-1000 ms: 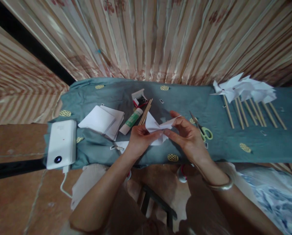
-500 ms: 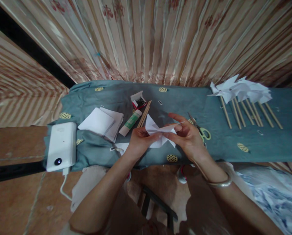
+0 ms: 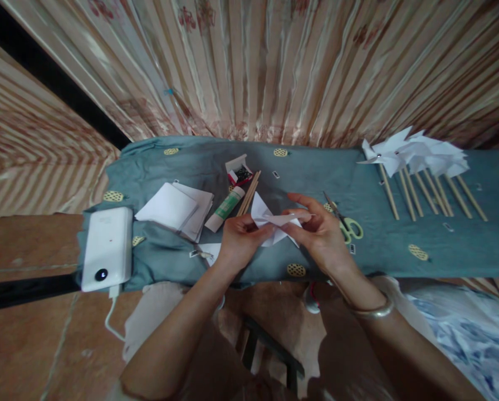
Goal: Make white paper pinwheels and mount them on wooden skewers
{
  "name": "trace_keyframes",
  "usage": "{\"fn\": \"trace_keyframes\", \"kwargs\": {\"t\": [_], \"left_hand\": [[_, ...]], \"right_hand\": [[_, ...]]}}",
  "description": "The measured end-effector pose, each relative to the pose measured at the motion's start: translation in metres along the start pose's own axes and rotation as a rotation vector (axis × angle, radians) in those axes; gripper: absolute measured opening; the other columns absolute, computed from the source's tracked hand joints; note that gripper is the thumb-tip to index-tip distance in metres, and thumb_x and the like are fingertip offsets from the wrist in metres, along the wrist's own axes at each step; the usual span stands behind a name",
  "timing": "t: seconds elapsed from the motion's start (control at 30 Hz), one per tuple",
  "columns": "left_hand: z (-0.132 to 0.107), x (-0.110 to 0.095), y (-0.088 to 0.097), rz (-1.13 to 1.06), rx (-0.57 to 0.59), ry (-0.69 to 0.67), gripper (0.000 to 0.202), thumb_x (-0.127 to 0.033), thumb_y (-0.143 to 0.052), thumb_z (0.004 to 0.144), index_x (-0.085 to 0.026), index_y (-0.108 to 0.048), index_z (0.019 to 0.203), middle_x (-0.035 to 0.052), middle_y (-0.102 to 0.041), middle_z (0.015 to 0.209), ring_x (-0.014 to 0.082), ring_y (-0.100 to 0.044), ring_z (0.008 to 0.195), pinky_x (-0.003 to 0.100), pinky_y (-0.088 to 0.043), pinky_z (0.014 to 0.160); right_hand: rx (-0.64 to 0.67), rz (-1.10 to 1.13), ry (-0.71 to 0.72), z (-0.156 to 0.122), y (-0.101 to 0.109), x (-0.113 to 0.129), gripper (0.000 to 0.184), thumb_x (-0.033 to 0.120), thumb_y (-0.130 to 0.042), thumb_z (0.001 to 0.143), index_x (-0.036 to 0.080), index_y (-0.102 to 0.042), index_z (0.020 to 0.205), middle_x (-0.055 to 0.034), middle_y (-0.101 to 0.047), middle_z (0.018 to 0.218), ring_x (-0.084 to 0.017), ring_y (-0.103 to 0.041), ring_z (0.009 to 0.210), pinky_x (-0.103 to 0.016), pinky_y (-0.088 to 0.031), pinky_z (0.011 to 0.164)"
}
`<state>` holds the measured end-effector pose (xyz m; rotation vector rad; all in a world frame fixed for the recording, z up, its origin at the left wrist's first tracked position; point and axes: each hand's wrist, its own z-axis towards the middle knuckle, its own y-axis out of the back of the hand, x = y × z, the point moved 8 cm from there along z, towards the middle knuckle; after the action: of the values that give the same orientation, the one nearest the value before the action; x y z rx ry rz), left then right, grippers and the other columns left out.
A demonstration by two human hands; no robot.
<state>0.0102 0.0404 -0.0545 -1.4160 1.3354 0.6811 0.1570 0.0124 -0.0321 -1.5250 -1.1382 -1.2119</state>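
Both hands meet over the blue cloth point(image 3: 400, 245), the left hand point(image 3: 239, 239) and right hand point(image 3: 322, 234) pinching a folded white paper point(image 3: 263, 213) between fingertips, just above the table's near edge. Within the last second the paper's long flap has dropped from a raised slant to nearly level, and the right fingers have curled in over it, which suggests a fold being drawn toward the centre. A bangle point(image 3: 370, 312) circles the right wrist. Scissors point(image 3: 350, 225) lie just beside the right hand; a glue stick point(image 3: 225, 209), loose sticks point(image 3: 249, 192) and a paper stack point(image 3: 174, 209) sit left. Finished pinwheels point(image 3: 416, 153) line the far right.
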Motion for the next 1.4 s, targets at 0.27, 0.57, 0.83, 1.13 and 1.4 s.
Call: {"fn": "trace_keyframes", "kwargs": {"t": [0.27, 0.57, 0.83, 1.13, 1.4], "left_hand": [[0.001, 0.001, 0.005, 0.016, -0.033, -0.007, 0.016, -0.024, -0.08, 0.052, -0.014, -0.072, 0.061, 0.0009, -0.068, 0.058, 0.0109, -0.055, 0.052, 0.021, -0.042, 0.049], [0.0, -0.003, 0.004, 0.032, -0.057, -0.04, 0.019, -0.026, -0.084, 0.049, -0.015, -0.074, 0.061, -0.0004, -0.068, 0.057, 0.0115, -0.054, 0.05, 0.022, -0.043, 0.049], [0.001, -0.003, 0.003, 0.009, -0.029, -0.066, 0.023, -0.026, -0.086, 0.05, -0.015, -0.075, 0.067, 0.0008, -0.072, 0.065, 0.0122, -0.06, 0.056, 0.023, -0.047, 0.056], [0.002, 0.003, 0.001, -0.05, -0.005, -0.012, 0.031, -0.028, -0.088, 0.048, -0.015, -0.075, 0.073, 0.0032, -0.074, 0.072, 0.0154, -0.064, 0.062, 0.027, -0.052, 0.062], [0.001, 0.005, -0.002, -0.086, 0.045, 0.013, 0.027, -0.028, -0.087, 0.051, -0.015, -0.075, 0.072, 0.0051, -0.075, 0.073, 0.0142, -0.063, 0.06, 0.026, -0.051, 0.059]], "right_hand": [[0.021, -0.004, 0.008, 0.002, -0.002, 0.0, 0.052, 0.029, -0.083, 0.062, 0.025, -0.062, 0.109, 0.002, -0.073, 0.083, -0.017, -0.068, 0.073, -0.031, -0.057, 0.069], [0.024, -0.053, 0.026, 0.002, -0.003, 0.002, 0.049, 0.028, -0.082, 0.061, 0.025, -0.063, 0.105, 0.0007, -0.073, 0.083, -0.018, -0.068, 0.076, -0.031, -0.055, 0.069], [-0.005, -0.026, -0.012, 0.001, -0.003, 0.002, 0.049, 0.026, -0.084, 0.058, 0.024, -0.064, 0.103, 0.0024, -0.072, 0.081, -0.015, -0.067, 0.07, -0.029, -0.056, 0.067], [0.033, -0.025, -0.045, 0.003, -0.002, -0.007, 0.046, 0.027, -0.083, 0.06, 0.024, -0.066, 0.103, 0.0015, -0.074, 0.083, -0.017, -0.069, 0.072, -0.031, -0.054, 0.064], [0.054, 0.121, -0.176, -0.001, -0.009, -0.013, 0.038, 0.025, -0.085, 0.058, 0.023, -0.069, 0.092, 0.0017, -0.078, 0.082, -0.016, -0.071, 0.068, -0.033, -0.057, 0.072]]}}
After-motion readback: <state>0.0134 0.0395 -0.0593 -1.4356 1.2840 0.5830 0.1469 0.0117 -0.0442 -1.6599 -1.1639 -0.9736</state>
